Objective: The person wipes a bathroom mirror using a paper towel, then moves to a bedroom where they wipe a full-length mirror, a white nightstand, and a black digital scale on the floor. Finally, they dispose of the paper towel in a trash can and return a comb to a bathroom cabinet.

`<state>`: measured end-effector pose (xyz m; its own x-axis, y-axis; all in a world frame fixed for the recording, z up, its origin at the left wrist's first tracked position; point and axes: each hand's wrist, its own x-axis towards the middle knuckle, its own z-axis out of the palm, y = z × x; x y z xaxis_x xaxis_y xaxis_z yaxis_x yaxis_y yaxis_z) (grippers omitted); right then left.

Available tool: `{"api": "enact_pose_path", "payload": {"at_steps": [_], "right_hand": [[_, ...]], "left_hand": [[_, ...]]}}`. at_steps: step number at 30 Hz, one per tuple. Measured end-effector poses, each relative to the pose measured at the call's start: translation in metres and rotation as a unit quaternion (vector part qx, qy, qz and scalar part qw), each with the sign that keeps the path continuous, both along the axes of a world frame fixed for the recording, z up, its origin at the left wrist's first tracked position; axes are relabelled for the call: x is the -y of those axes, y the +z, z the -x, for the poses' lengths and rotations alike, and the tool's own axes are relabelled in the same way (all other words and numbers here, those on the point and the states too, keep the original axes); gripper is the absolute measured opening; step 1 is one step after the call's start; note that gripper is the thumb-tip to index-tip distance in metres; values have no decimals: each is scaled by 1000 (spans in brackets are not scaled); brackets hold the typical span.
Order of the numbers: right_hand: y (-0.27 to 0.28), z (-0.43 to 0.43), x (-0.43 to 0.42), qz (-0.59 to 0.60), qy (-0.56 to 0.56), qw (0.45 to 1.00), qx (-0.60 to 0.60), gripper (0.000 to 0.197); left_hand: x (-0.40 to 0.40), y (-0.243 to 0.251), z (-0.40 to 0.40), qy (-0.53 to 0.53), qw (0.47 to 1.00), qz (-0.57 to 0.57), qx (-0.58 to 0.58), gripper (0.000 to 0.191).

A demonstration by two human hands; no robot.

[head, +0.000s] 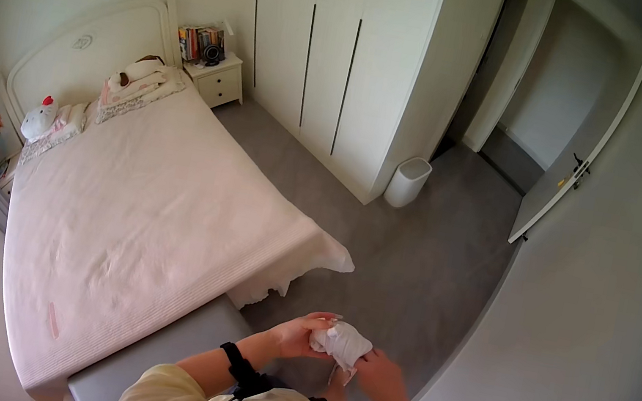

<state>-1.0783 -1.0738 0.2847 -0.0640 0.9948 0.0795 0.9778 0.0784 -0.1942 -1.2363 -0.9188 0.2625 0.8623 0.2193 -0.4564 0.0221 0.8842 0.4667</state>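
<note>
In front of my body I hold a crumpled bundle of white fabric in both hands. My left hand grips its left end, with the thumb and fingers curled around it. At the bundle's lower right, my right hand has its fingers closed on the cloth. A thin loose end hangs below, near my bare leg. What exactly the cloth item is cannot be made out. Both wrists wear black bands.
A bed with a pale pink bedspread fills the left, with a grey bench at its foot. Beyond stand a nightstand, a white wardrobe and a white bin. An ajar door stands right, beside the wall.
</note>
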Motion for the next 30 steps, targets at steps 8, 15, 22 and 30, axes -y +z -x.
{"api": "enact_pose_path", "payload": {"at_steps": [8,15,22,30], "right_hand": [[11,-168,-114,-115,8,950,-289,34],[27,-245,-242,195,18,858,-475,39],[21,-291,-392,187,57,843,-501,30],[47,-333,-570,190,63,807,-556,24]], "left_hand": [[-109,3,-132,203,960,-193,-12,42],[-196,45,-193,53,896,-441,-3,38],[-321,22,-252,128,931,-334,74,35],[-480,29,-298,249,834,-491,-35,27]]}}
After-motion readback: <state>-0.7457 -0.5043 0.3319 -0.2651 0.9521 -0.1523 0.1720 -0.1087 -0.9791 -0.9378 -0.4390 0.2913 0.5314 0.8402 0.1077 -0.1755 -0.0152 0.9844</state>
